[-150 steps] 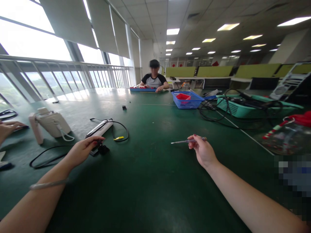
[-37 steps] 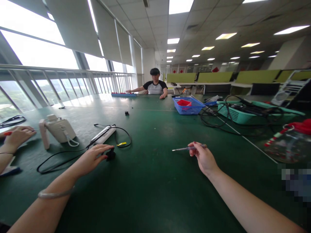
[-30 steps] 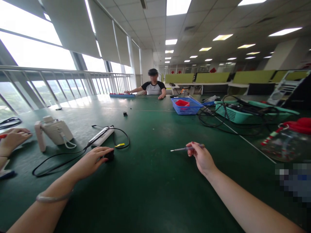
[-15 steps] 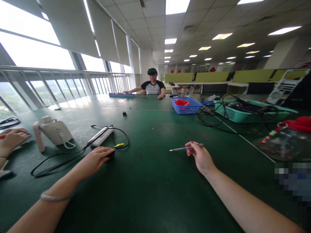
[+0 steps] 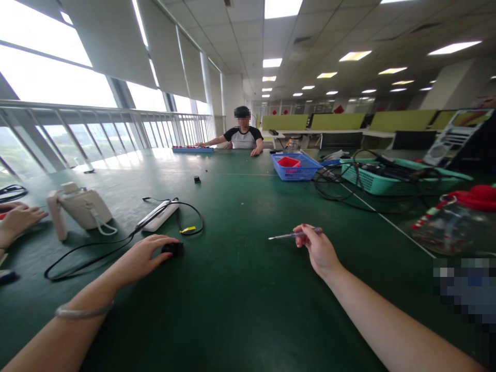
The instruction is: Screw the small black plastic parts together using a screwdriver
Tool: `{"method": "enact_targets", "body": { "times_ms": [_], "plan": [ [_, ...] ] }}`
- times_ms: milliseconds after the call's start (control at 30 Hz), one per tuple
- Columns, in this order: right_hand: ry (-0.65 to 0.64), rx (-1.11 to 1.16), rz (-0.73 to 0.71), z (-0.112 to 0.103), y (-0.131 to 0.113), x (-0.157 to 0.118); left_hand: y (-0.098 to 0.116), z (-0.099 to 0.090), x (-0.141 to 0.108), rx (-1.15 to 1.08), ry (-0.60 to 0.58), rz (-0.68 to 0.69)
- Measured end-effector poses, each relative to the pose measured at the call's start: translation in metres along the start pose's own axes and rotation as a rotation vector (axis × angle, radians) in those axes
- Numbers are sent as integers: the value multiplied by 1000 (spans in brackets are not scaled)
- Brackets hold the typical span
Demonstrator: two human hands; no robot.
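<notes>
On the green table (image 5: 232,299), my left hand (image 5: 149,254) rests beside a small black block (image 5: 173,249), its thumb and fingertips at the block's left side. The thumb is apart from the fingers, and the block's top shows. My right hand (image 5: 316,250) holds a thin screwdriver (image 5: 284,236) with a clear handle between thumb and fingers, its tip pointing left above the table. A white power strip (image 5: 158,216) with a black cable lies just beyond my left hand.
At left are a cream bottle (image 5: 85,206) and another person's hands (image 5: 21,222). A blue basket (image 5: 296,167), a green basket (image 5: 399,178) with cables and a red-lidded jar (image 5: 453,227) stand at right. Another person (image 5: 243,135) sits across the table.
My left hand has shifted slightly left and its fingers have drawn back from over the black block, uncovering it. My right hand still holds the screwdriver. The view has shifted slightly.
</notes>
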State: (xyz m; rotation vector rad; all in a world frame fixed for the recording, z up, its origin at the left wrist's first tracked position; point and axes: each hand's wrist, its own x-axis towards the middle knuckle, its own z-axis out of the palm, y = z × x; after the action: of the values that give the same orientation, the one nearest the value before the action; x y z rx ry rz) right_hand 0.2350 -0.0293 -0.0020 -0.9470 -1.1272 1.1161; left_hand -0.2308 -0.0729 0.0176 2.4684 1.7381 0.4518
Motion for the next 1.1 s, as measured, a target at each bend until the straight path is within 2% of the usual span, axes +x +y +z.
{"method": "enact_targets", "body": {
  "times_ms": [100, 200, 267, 333, 400, 467, 600, 700, 767, 967, 1100],
  "plan": [
    [-15, -23, -2, 0, 0, -1, 7, -8, -2, 13, 110, -28],
    [-50, -101, -33, 0, 0, -3, 33, -17, 0, 21, 232, -34],
    [-84, -199, -86, 3, -1, -5, 63, -21, 7, 13, 180, 43],
    [-128, -330, -157, 7, -2, -9, 100, -19, 21, 18, 68, 183],
    [-175, -470, -227, 12, -4, -13, 136, -11, 42, 21, -16, 314],
    [-193, -570, -304, 17, -8, -17, 166, 4, 67, 31, -21, 348],
    [-118, -741, -504, 18, -17, -24, 203, 43, 111, 17, 18, 199],
    [-54, -893, -633, 17, -22, -28, 214, 67, 125, -32, 18, 151],
    [-69, -976, -718, 19, -24, -31, 215, 79, 126, -101, 29, 130],
    [-272, -1009, -960, 31, -29, -43, 197, 93, 126, -325, 37, 195],
    [-427, -1000, -1034, 34, -32, -50, 186, 95, 131, -344, -4, 221]
  ]
}}
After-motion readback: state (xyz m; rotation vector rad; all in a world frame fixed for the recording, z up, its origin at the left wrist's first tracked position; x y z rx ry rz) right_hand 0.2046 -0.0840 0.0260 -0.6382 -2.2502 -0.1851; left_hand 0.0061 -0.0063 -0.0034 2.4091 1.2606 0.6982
